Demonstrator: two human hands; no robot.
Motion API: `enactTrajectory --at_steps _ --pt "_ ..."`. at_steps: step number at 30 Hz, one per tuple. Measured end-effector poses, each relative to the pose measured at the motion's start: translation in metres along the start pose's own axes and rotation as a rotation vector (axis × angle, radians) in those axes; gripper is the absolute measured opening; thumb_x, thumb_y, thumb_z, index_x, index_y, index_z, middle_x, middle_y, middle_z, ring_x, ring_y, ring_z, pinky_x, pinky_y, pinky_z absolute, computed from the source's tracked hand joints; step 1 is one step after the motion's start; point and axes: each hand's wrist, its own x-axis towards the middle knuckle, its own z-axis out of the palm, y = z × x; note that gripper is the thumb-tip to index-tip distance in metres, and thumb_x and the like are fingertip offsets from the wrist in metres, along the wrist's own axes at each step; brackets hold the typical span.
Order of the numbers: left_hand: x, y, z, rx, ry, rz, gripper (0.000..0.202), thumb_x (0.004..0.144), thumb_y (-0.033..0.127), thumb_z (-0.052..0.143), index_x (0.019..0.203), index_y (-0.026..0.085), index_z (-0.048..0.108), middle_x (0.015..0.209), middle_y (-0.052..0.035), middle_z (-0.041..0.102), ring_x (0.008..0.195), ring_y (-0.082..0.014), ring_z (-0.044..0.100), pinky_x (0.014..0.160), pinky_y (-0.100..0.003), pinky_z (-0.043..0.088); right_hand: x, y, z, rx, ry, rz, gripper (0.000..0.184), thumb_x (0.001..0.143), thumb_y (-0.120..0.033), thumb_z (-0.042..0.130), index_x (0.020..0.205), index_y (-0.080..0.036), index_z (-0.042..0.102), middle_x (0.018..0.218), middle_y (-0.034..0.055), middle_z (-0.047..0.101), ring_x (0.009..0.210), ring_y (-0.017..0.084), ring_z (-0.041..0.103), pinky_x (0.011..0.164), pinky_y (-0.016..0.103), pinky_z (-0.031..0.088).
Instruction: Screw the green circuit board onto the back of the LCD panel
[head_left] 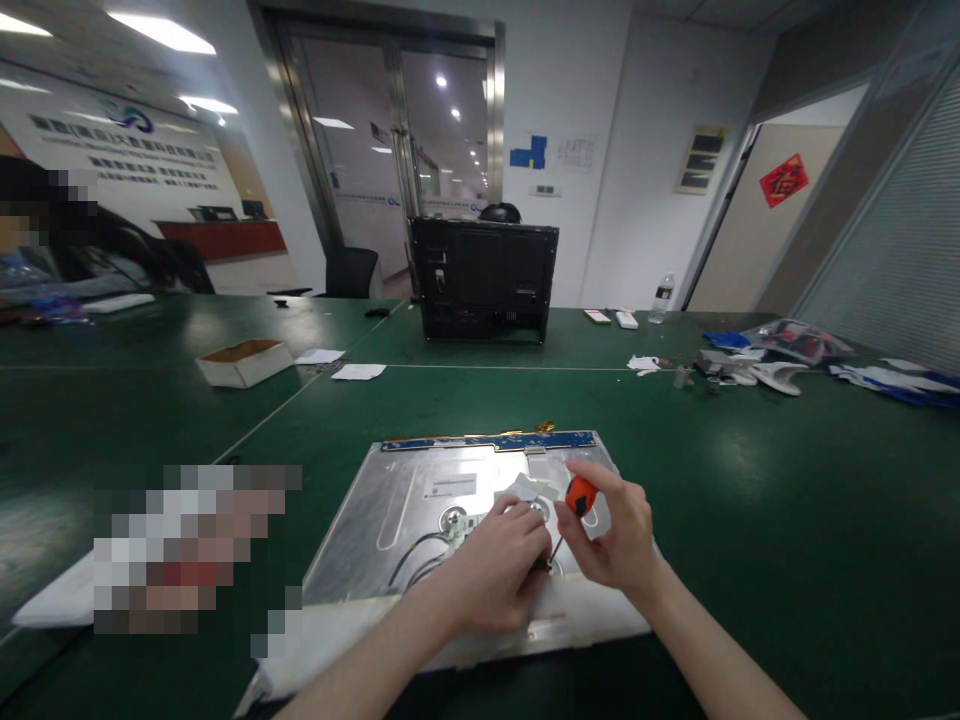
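Note:
A screwdriver [580, 495] with an orange and black handle is pinched in the fingers of my right hand [621, 538]. Its thin shaft points down at a metal display panel [349, 525] lying flat before me. My left hand [504, 560] rests on that panel beside the shaft, fingers curled down; what is under them is hidden. Partly covered by it are a small green circuit board [457, 535] and black cables [414, 550]. Along the panel's far edge runs a blue circuit strip [450, 444]. White film [585, 605] covers the near edge.
A black monitor housing [484, 280] stands upright across the green table [750, 500]. An open box [247, 365] and white papers [358, 372] lie at left. Farther right are a water bottle [661, 300], loose parts [716, 365] and a plastic bag [799, 340]. A person sits far left.

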Motion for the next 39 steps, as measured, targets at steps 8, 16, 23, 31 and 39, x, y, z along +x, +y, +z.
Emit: enactTrajectory --at_steps 8,16,23,31,39 --pt "-0.004 -0.002 -0.034 -0.024 0.215 -0.083 0.021 0.079 0.035 0.061 0.093 0.019 0.057 0.097 -0.0067 0.061 0.095 -0.0259 0.054 0.093 -0.044 0.037 -0.001 0.012 -0.004 -0.044 0.036 0.092 0.034 0.087 -0.016 0.046 0.121 -0.019 0.045 0.077 -0.0009 0.060 0.053 0.011 0.052 0.052 0.024 0.043" --pt "-0.068 -0.038 -0.071 0.081 0.537 -0.503 0.040 0.095 0.047 0.032 0.098 0.018 0.060 0.101 -0.0090 0.066 0.098 -0.0266 0.059 0.088 -0.043 0.045 -0.008 0.035 -0.015 -0.442 -0.357 0.455 0.014 0.086 -0.024 0.050 0.095 -0.021 0.060 0.063 -0.0006 0.060 0.054 0.016 0.057 0.052 0.025 0.038" --pt "-0.148 -0.058 -0.012 0.199 0.320 -0.773 0.055 0.092 0.050 0.031 0.117 0.014 0.064 0.121 -0.0144 0.065 0.111 -0.0307 0.061 0.097 -0.046 0.048 -0.051 0.017 -0.026 -0.574 -0.888 0.587 0.019 0.087 -0.018 0.050 0.081 -0.021 0.068 0.091 0.0056 0.070 0.075 0.019 0.067 0.061 0.026 0.043" --pt "-0.175 -0.077 0.022 0.195 0.299 -0.683 0.063 0.093 0.053 0.033 0.135 0.010 0.052 0.143 -0.0136 0.047 0.130 -0.0307 0.047 0.105 -0.047 0.042 -0.070 0.015 -0.029 -0.491 -0.835 0.658 0.029 0.090 -0.021 0.046 0.106 -0.025 0.070 0.117 0.0067 0.069 0.092 0.022 0.068 0.074 0.029 0.048" --pt "-0.143 -0.074 0.036 0.202 0.245 -0.532 0.067 0.093 0.056 0.037 0.140 0.010 0.046 0.146 -0.0157 0.041 0.131 -0.0315 0.045 0.106 -0.044 0.042 -0.050 0.019 -0.015 -0.571 -0.763 0.775 0.036 0.095 -0.039 0.043 0.075 -0.021 0.068 0.073 0.0074 0.072 0.071 0.022 0.068 0.057 0.026 0.037"
